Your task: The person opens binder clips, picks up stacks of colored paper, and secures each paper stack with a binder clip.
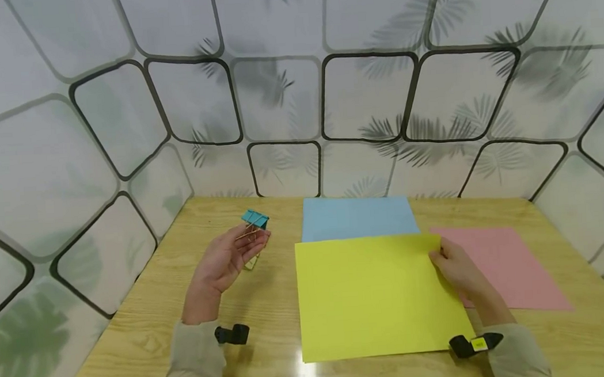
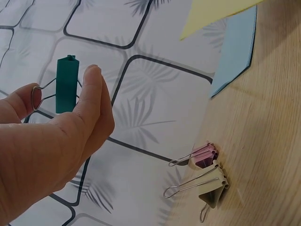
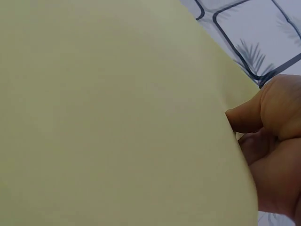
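Note:
My left hand (image 1: 223, 265) pinches a teal binder clip (image 2: 67, 87) by its wire handles, thumb on one side and fingers on the other. The clip is held up off the table, left of the paper. With thumb and fingers, my right hand (image 1: 461, 271) grips the right edge of a yellow sheet of paper (image 1: 376, 299) near its upper corner. That sheet is raised and tilted toward me, filling most of the right wrist view. Below the left hand, a cream binder clip (image 2: 212, 186) and a pink binder clip (image 2: 205, 155) stand on the table.
Light blue paper (image 1: 358, 217) lies behind the yellow sheet, partly covered by it in the head view. Pink paper (image 1: 514, 268) lies to the right, behind the right forearm. A patterned curtain (image 1: 281, 109) borders the wooden table (image 1: 135, 343) at the back and sides.

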Available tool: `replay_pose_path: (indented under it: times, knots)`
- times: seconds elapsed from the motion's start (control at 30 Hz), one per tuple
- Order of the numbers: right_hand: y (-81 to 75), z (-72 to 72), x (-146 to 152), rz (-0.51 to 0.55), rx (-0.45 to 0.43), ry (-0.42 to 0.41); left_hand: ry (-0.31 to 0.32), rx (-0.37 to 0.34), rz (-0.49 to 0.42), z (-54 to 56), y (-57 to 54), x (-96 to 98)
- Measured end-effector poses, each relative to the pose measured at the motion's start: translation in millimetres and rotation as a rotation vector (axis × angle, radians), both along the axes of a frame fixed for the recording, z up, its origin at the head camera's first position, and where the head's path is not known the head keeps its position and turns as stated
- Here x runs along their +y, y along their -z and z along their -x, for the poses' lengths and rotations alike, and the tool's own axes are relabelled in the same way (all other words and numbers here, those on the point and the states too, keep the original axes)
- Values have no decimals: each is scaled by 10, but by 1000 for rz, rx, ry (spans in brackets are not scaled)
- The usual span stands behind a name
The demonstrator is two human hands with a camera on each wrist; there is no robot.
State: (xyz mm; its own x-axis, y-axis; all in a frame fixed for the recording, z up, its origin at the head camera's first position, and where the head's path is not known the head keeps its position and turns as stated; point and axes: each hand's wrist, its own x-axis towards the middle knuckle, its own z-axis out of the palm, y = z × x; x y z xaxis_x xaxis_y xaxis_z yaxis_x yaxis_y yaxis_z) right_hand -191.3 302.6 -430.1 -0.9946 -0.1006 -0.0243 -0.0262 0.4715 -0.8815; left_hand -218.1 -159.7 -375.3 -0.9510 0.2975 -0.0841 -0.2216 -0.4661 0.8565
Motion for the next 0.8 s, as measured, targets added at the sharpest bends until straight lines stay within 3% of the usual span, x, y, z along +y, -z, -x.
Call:
replay_pose_path:
  times: [0.53,0.67,0.8]
  knots:
    - [-189,7,81,-2,89,155,1,-7,-5,13,-35,15]
    - [-248,16,101,63,143,202,11,4,-13,22,-26,1]
    - [-344,8,79,202,180,236,9,9,-3,17,-19,-26]
